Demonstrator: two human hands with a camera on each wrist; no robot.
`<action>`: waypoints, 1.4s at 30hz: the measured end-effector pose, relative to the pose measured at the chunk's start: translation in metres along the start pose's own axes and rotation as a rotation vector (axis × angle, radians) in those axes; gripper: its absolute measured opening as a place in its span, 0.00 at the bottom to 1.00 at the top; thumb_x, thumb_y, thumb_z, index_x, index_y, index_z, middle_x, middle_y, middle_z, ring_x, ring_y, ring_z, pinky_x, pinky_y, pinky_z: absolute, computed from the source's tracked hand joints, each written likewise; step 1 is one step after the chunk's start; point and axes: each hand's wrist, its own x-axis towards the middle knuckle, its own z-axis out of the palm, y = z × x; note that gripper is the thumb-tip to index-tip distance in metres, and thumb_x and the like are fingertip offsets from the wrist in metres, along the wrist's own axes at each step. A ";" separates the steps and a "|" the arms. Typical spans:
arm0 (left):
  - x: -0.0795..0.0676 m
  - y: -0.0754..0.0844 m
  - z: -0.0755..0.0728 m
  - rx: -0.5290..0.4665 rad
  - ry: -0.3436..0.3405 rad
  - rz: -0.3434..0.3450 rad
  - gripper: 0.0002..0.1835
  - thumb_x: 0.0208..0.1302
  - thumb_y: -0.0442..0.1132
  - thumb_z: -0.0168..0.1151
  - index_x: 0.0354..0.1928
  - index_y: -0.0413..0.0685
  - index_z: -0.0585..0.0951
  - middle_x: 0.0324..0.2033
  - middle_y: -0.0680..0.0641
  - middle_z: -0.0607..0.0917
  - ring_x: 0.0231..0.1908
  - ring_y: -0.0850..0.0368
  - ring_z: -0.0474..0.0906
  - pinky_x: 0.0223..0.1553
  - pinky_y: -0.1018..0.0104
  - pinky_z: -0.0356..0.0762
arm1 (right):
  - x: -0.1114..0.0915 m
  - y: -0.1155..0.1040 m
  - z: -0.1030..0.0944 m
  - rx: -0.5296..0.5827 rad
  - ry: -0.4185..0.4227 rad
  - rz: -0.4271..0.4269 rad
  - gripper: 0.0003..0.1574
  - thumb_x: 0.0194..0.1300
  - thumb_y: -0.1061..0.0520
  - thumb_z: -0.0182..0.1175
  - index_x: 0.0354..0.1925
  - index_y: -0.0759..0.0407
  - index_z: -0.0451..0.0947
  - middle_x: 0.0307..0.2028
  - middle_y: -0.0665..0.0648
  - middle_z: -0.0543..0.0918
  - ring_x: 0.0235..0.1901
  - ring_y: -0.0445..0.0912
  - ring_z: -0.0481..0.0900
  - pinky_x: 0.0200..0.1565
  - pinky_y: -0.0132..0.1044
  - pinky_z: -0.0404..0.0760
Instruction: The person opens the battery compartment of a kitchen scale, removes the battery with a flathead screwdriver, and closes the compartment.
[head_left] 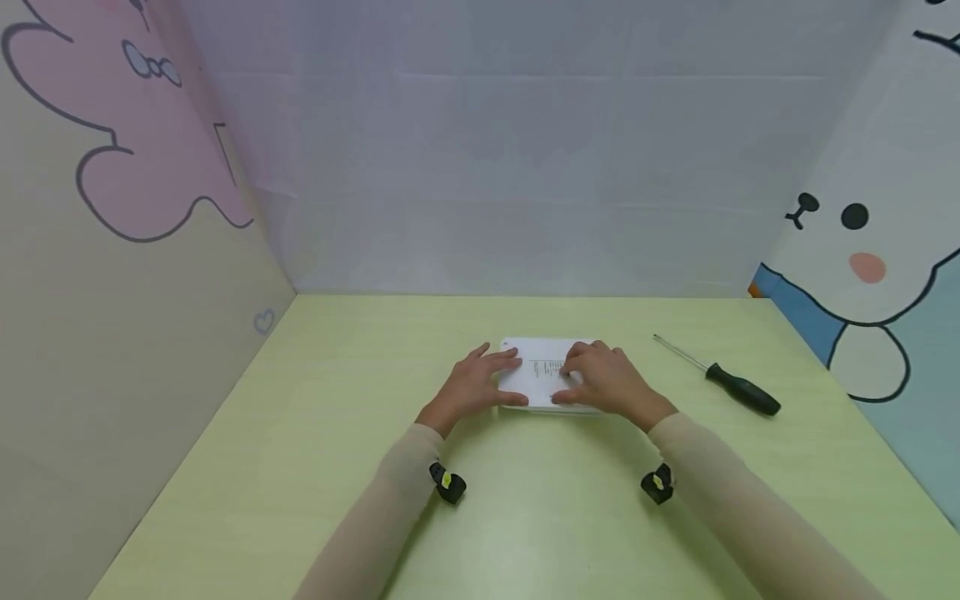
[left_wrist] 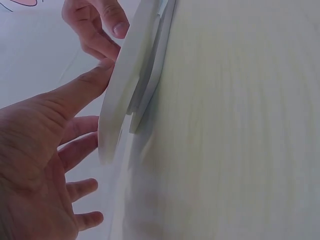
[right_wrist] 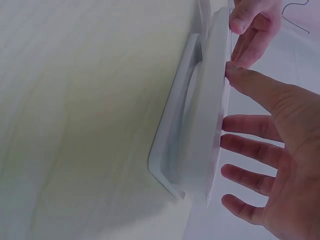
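Note:
A flat white rectangular device (head_left: 536, 387) lies on the table, with small printed text on its upper face. In the right wrist view a thinner raised white rim or stand (right_wrist: 162, 145) shows beneath its thick slab. My left hand (head_left: 476, 383) rests at the device's left end, thumb on the near edge and fingers spread over the top. On the right part lies my right hand (head_left: 609, 379), its thumb also at the near edge and its fingertips touching the upper face. Both thumbs press against the slab (left_wrist: 117, 100) in the wrist views.
To the right of the device lies a screwdriver (head_left: 742, 392) with a black handle, its metal shaft pointing to the back left. The pale yellow-green table (head_left: 360, 367) meets a whitish back wall (head_left: 510, 167). Cartoon-printed side panels (head_left: 862, 275) stand left and right.

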 end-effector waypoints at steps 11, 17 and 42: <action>0.001 0.004 -0.001 -0.012 -0.018 -0.033 0.43 0.50 0.63 0.71 0.69 0.63 0.70 0.72 0.63 0.64 0.76 0.47 0.47 0.72 0.40 0.50 | -0.003 -0.002 0.008 -0.097 0.100 -0.073 0.24 0.53 0.38 0.68 0.35 0.56 0.88 0.39 0.53 0.82 0.37 0.52 0.78 0.33 0.47 0.80; -0.001 0.005 -0.001 -0.021 -0.015 -0.043 0.43 0.51 0.63 0.71 0.69 0.63 0.70 0.72 0.63 0.63 0.76 0.47 0.47 0.72 0.40 0.49 | -0.006 -0.003 0.016 -0.107 0.184 -0.108 0.24 0.54 0.39 0.68 0.33 0.59 0.88 0.37 0.54 0.82 0.34 0.49 0.75 0.30 0.41 0.79; -0.002 0.004 -0.001 0.000 -0.004 -0.005 0.42 0.52 0.63 0.70 0.69 0.61 0.71 0.72 0.62 0.64 0.75 0.46 0.51 0.72 0.44 0.52 | -0.018 -0.004 0.025 -0.162 0.392 -0.283 0.08 0.57 0.48 0.71 0.29 0.50 0.86 0.32 0.49 0.83 0.33 0.47 0.77 0.34 0.41 0.76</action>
